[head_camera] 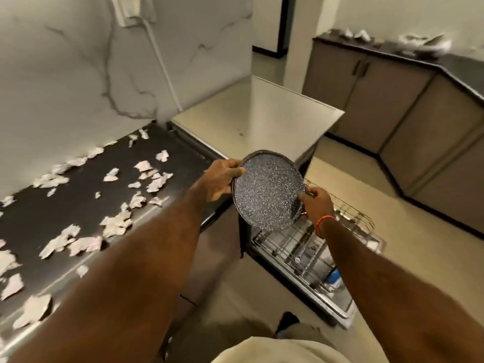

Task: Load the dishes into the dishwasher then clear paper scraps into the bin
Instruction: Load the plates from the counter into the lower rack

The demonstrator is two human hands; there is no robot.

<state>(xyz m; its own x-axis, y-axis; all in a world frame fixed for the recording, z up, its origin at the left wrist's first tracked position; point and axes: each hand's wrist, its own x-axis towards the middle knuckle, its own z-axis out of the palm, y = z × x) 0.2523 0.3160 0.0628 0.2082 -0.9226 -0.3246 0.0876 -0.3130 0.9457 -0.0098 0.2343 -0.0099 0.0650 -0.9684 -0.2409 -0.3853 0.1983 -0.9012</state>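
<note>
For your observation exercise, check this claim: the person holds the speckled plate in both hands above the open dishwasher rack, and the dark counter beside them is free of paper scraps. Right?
Not quite. The head view shows paper scraps scattered across the dark counter. The rest stands: left hand and right hand hold the speckled plate above the open dishwasher rack.

The pulled-out dishwasher rack (322, 244) is left open from above, though its near-left corner is overhung by the speckled plate (268, 189) held between both hands. The dark bench (86, 205) at the left is littered with paper scraps (115, 224), with bare patches between them. The pale appliance top (262, 119) behind the plate is unobstructed.
</note>
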